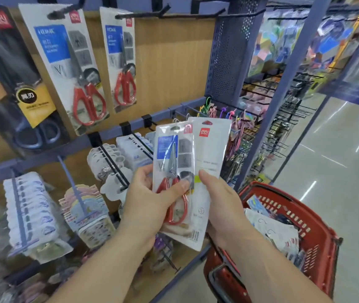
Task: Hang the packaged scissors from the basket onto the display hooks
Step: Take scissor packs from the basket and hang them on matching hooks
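Note:
My left hand [150, 200] grips a pack of red-handled scissors [172, 162] by its lower part, front side toward me. Right beside it my right hand [220, 200] holds a second scissors pack [212, 149], which shows its white back and overlaps behind the first. Both packs are upright in front of the shelf. Above, two matching packs hang on black display hooks: one on the left [69, 68] and one further right [122, 60]. An empty hook [187, 15] juts out at the top right. The red basket [318, 228] sits at the lower right with more packs inside.
A black-handled scissors pack [14, 84] hangs at the far left. Lower hooks carry white and pastel packaged goods [32, 213]. A blue perforated upright [229, 51] ends the shelf, with wire racks [283, 127] and the shiny aisle floor [338, 160] beyond.

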Motion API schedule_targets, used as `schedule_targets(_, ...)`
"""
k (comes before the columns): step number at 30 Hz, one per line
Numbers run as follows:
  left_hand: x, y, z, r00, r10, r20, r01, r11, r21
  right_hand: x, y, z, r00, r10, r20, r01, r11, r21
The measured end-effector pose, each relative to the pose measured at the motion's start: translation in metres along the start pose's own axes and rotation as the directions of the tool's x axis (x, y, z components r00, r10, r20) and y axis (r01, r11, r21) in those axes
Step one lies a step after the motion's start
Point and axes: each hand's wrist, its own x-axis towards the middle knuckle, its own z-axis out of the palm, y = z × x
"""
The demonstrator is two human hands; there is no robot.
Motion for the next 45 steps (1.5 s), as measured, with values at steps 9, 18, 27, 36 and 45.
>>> schedule_targets(9, 0.005, 0.002, 0.008, 0.998, 0.048, -0.027, -0.044, 0.99, 0.134, 0.011, -0.025, -0.003, 0.986, -0.068, 0.151, 0.038, 0.98, 0.194)
schedule_targets(18, 0.026, 0.048, 0.021, 0.946, 0.298, -0.126, -0.273, 0.944, 0.183, 0.064, -0.067, -0.016, 0.982, -0.176, 0.066, 0.185, 0.967, -0.177)
schedule_targets(27, 0.038, 0.091, 0.065, 0.875, 0.458, -0.155, -0.417, 0.878, 0.235, 0.107, -0.109, -0.05, 0.924, -0.357, 0.134, 0.378, 0.906, -0.192)
schedule_targets(36, 0.045, 0.098, 0.091, 0.86, 0.452, -0.238, -0.427, 0.891, 0.151, 0.118, -0.117, -0.063, 0.895, -0.392, 0.211, 0.431, 0.884, -0.184)
schedule_targets(45, 0.058, 0.091, 0.085, 0.845, 0.455, -0.282, -0.421, 0.89, 0.175, 0.122, -0.125, -0.06, 0.859, -0.445, 0.253, 0.492, 0.854, -0.169)
